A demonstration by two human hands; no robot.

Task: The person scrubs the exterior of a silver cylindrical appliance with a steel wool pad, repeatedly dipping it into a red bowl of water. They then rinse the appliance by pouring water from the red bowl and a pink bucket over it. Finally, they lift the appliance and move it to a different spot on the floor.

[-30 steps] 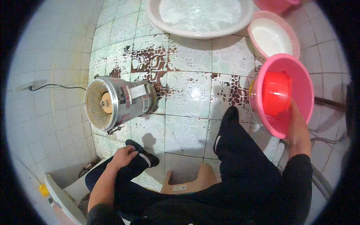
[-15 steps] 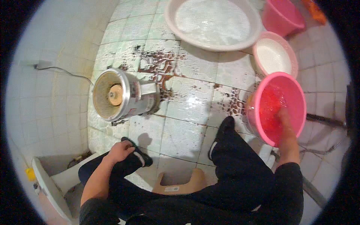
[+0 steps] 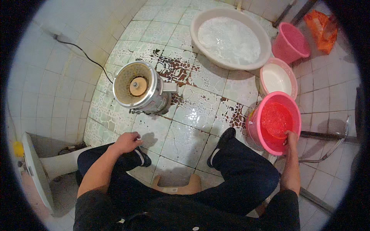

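My right hand (image 3: 291, 139) is inside the pink bucket (image 3: 264, 140) at the right, near its front rim. Its fingers are curled in at the edge of a red round thing (image 3: 275, 120), which has a speckled, wet-looking surface. What the fingers hold, if anything, is partly hidden. Over my left foot hovers my left hand (image 3: 130, 142), empty, its fingers loosely bent and a little apart. Beyond it stands a metal drum-shaped machine (image 3: 149, 99), open on top, with a tan round piece (image 3: 138, 86) in its middle.
A wide pale basin (image 3: 197, 41) of foamy water lies at the back. Beside it are a pink tub (image 3: 287, 43), a smaller pink-and-white basin (image 3: 295, 86) and an orange bag (image 3: 321, 32). A black cord (image 3: 87, 56) runs to the left wall. Dark patches mark the wet tiles.
My right hand has drawn back toward the bucket's near rim, its fingers now curled. My left hand has shifted slightly right and forward. The view has tilted, showing more of the back.
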